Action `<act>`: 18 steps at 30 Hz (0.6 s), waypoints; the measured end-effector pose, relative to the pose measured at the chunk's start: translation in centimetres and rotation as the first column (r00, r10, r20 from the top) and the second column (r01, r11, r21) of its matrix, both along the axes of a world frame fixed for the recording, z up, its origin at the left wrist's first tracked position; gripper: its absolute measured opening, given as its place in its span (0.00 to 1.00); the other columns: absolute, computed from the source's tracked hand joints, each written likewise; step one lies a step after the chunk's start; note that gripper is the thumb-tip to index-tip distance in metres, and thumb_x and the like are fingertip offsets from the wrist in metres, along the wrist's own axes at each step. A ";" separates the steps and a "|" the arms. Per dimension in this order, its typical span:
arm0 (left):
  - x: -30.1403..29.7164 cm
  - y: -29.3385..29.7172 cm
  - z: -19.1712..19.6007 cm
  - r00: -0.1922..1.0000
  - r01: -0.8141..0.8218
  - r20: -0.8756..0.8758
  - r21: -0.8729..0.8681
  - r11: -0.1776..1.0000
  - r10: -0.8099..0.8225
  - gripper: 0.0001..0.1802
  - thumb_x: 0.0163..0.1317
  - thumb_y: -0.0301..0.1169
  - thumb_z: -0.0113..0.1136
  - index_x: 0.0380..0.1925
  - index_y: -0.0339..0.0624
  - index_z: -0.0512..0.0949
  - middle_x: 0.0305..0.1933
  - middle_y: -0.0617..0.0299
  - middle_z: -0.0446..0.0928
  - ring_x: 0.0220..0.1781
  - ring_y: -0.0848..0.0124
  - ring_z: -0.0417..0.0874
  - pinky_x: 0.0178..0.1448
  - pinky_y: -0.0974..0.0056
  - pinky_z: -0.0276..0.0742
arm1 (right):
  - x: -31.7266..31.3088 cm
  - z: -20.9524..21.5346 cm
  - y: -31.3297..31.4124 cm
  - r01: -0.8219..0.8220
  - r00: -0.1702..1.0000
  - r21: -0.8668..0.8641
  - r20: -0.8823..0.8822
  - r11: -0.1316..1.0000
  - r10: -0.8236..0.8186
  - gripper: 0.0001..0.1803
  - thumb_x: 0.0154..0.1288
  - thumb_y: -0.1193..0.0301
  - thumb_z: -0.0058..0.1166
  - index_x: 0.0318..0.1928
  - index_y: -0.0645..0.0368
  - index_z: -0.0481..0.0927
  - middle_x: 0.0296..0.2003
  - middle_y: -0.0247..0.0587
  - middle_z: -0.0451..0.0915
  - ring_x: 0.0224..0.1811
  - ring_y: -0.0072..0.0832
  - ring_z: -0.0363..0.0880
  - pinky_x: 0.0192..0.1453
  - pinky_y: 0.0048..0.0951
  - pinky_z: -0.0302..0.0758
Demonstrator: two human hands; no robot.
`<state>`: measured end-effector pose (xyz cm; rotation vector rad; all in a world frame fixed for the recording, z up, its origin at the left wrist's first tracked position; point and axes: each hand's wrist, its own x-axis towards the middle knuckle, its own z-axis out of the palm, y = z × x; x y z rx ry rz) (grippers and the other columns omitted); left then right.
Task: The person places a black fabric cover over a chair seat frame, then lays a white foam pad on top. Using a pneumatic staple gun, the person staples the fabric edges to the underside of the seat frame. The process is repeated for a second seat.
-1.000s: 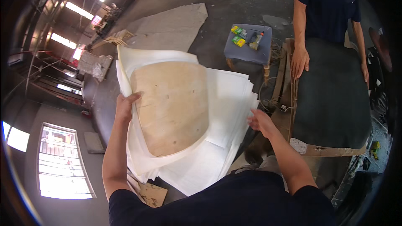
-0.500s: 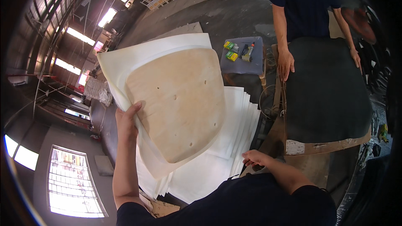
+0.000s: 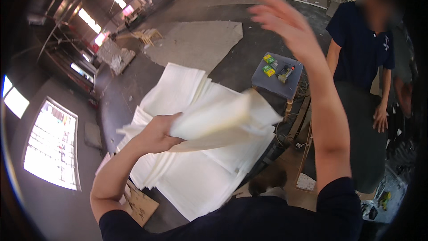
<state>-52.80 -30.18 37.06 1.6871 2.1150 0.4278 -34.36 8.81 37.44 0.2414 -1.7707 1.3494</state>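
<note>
- White foam sheet (image 3: pixel 223 118) pinched in the left hand (image 3: pixel 156 134) – thumb on top, fingers under, lifted tilted over the foam stack (image 3: pixel 191 178).
- right hand (image 3: pixel 285 22) raised high, fingers spread, holding nothing.
- Risk: one-handed edge grip – floppy sheet could fold or slip onto the stack.
- Risk: swinging sheet may knock the small grey stool (image 3: pixel 276 82); co-worker (image 3: pixel 361 53) stands near.

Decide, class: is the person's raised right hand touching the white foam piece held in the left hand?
Apart. The head view shows the right hand lifted high, open floor between it and the white foam piece gripped by the left hand.
</note>
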 end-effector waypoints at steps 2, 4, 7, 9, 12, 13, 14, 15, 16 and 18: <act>-0.2 0.7 -2.1 0.989 0.137 -0.040 -0.041 0.990 -0.139 0.29 0.57 0.26 0.72 0.62 0.42 0.80 0.50 0.45 0.88 0.52 0.42 0.89 0.57 0.47 0.84 | -7.4 1.2 -2.0 -0.261 0.895 0.178 0.413 0.949 0.169 0.31 0.83 0.52 0.58 0.78 0.50 0.76 0.60 0.35 0.86 0.59 0.25 0.82 0.63 0.34 0.79; 0.0 1.0 -4.8 0.968 0.235 -0.065 -0.078 0.969 -0.241 0.29 0.58 0.27 0.69 0.63 0.42 0.80 0.45 0.44 0.88 0.47 0.41 0.89 0.54 0.45 0.84 | -12.7 -2.9 -6.7 -0.622 0.442 0.054 0.848 0.781 0.293 0.34 0.80 0.44 0.60 0.77 0.46 0.78 0.57 0.32 0.86 0.57 0.25 0.81 0.58 0.36 0.81; 0.3 -1.8 -7.9 0.989 0.143 -0.013 -0.225 0.964 -0.150 0.32 0.58 0.28 0.73 0.65 0.42 0.80 0.50 0.46 0.89 0.51 0.44 0.90 0.57 0.49 0.86 | -11.9 -10.5 -16.8 -0.865 0.007 -0.098 0.978 0.492 0.207 0.40 0.71 0.39 0.67 0.70 0.56 0.82 0.59 0.42 0.87 0.56 0.33 0.85 0.59 0.43 0.84; 0.2 -2.1 -9.3 0.994 0.106 -0.001 -0.231 0.967 -0.109 0.34 0.57 0.28 0.75 0.65 0.40 0.77 0.45 0.43 0.88 0.48 0.42 0.90 0.53 0.47 0.85 | -10.0 -12.1 -19.5 -0.907 0.087 0.045 0.993 0.419 0.082 0.41 0.63 0.40 0.74 0.64 0.60 0.86 0.53 0.49 0.90 0.54 0.39 0.89 0.60 0.44 0.84; -0.5 -1.8 -12.2 0.999 0.045 0.020 -0.191 0.980 -0.042 0.36 0.55 0.26 0.76 0.64 0.39 0.73 0.40 0.41 0.87 0.44 0.39 0.90 0.49 0.43 0.84 | -8.4 -10.7 -21.4 -0.825 0.257 0.344 0.935 0.448 -0.244 0.32 0.56 0.55 0.78 0.56 0.64 0.90 0.45 0.52 0.92 0.55 0.48 0.91 0.64 0.47 0.84; -0.5 -2.3 -13.0 0.998 -0.012 0.056 -0.185 0.983 0.023 0.36 0.55 0.26 0.76 0.64 0.40 0.73 0.40 0.41 0.87 0.45 0.39 0.90 0.50 0.44 0.84 | -8.8 -11.3 -22.0 -0.810 0.265 0.373 0.921 0.452 -0.285 0.28 0.57 0.59 0.75 0.54 0.64 0.90 0.45 0.52 0.92 0.55 0.48 0.91 0.64 0.47 0.84; -0.7 -1.9 -13.6 0.994 -0.050 0.084 -0.168 0.985 0.065 0.36 0.54 0.26 0.77 0.64 0.40 0.73 0.41 0.41 0.88 0.46 0.40 0.90 0.50 0.44 0.84 | -9.1 -11.8 -22.0 -0.780 0.274 0.417 0.898 0.466 -0.344 0.23 0.58 0.63 0.72 0.51 0.63 0.91 0.45 0.53 0.92 0.55 0.48 0.91 0.64 0.47 0.84; -0.9 -1.7 -14.1 0.987 -0.091 0.114 -0.153 0.984 0.109 0.36 0.54 0.26 0.78 0.64 0.40 0.73 0.41 0.41 0.88 0.47 0.40 0.90 0.51 0.45 0.84 | -9.3 -12.3 -22.0 -0.751 0.282 0.460 0.872 0.473 -0.401 0.19 0.58 0.67 0.69 0.48 0.63 0.92 0.45 0.54 0.92 0.55 0.49 0.91 0.63 0.47 0.84; -0.9 -1.7 -14.5 0.982 -0.140 0.113 -0.119 0.983 0.153 0.37 0.55 0.27 0.77 0.64 0.39 0.72 0.42 0.41 0.88 0.49 0.39 0.89 0.53 0.44 0.83 | -9.4 -12.6 -21.8 -0.738 0.338 0.503 0.853 0.451 -0.398 0.19 0.56 0.67 0.67 0.47 0.63 0.91 0.43 0.55 0.92 0.53 0.51 0.91 0.62 0.48 0.85; -1.2 -2.1 -14.8 0.963 -0.243 0.110 -0.048 0.969 0.246 0.37 0.56 0.28 0.76 0.66 0.38 0.71 0.44 0.40 0.87 0.54 0.38 0.87 0.58 0.42 0.81 | -10.2 -12.1 -21.5 -0.700 0.456 0.591 0.802 0.401 -0.386 0.19 0.52 0.68 0.64 0.45 0.62 0.91 0.39 0.57 0.91 0.49 0.55 0.91 0.58 0.51 0.86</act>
